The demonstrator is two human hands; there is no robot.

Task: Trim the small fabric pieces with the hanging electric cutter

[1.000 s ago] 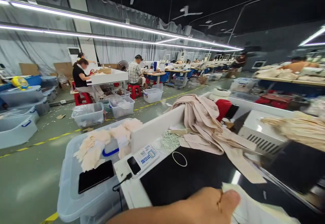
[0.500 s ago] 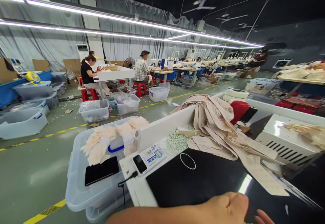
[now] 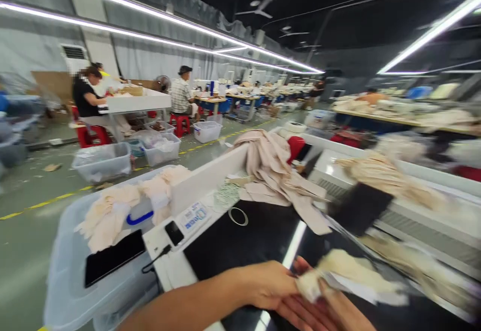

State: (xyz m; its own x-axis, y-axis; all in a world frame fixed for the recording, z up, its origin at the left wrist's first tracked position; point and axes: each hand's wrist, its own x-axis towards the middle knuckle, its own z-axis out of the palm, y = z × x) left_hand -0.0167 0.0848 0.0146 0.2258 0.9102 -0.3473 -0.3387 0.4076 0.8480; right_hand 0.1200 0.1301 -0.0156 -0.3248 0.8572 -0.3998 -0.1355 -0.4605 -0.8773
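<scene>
My left hand (image 3: 268,286) reaches in from the lower left and meets my right hand (image 3: 343,311) over the black tabletop (image 3: 214,241). Between them is a blurred bundle of cream fabric pieces (image 3: 349,271) with a white strip or paper along it. My right thumb presses on the near end of the bundle, and my left fingers close around that same end. Some fingertips are hidden where the hands overlap. Past the hands lie long beige fabric strips (image 3: 270,171), draped over the table's white side wall, and a pale elastic ring (image 3: 238,216).
Left of the table, a lidded plastic bin (image 3: 67,251) carries cream fabric pieces (image 3: 108,211) and a black tablet (image 3: 114,258). A small phone-like device (image 3: 174,233) sits on the table edge with a cable. More cream strips (image 3: 387,176) lie at right. Co-workers sit beyond the aisle.
The view has swung right. The cream fabric bundle has come into view between my hands, which are now together; before, the left hand showed no fabric and only right fingertips were visible.
</scene>
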